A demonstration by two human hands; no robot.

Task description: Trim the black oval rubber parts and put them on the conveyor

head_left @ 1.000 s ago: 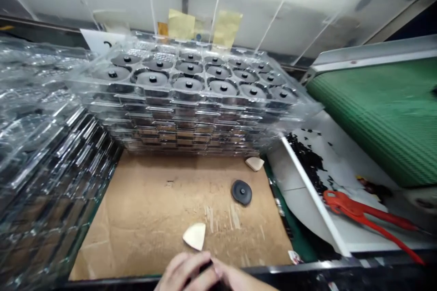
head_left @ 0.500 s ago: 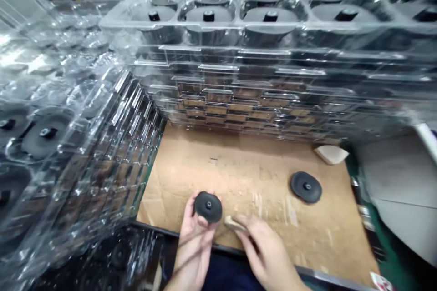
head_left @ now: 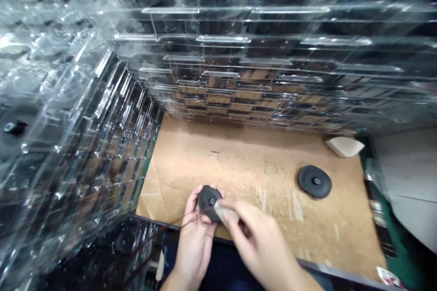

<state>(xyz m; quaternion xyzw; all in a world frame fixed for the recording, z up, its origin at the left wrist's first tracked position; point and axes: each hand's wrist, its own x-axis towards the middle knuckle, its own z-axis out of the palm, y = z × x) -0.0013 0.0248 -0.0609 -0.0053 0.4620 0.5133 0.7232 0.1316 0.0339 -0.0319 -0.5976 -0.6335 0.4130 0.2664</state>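
Head view: left hand (head_left: 198,229) pinches black disc (head_left: 205,198) by rim, likely for face access. Right hand (head_left: 261,234), at its four o'clock, pinches pale wedge (head_left: 228,215).

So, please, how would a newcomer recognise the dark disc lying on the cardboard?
Find the brown cardboard sheet before the stacked clear trays. On its right part, nearer than the far-corner pale wedge, lies the dark disc with a central knob. Unlike the similar disc in the left hand, no hand touches it.
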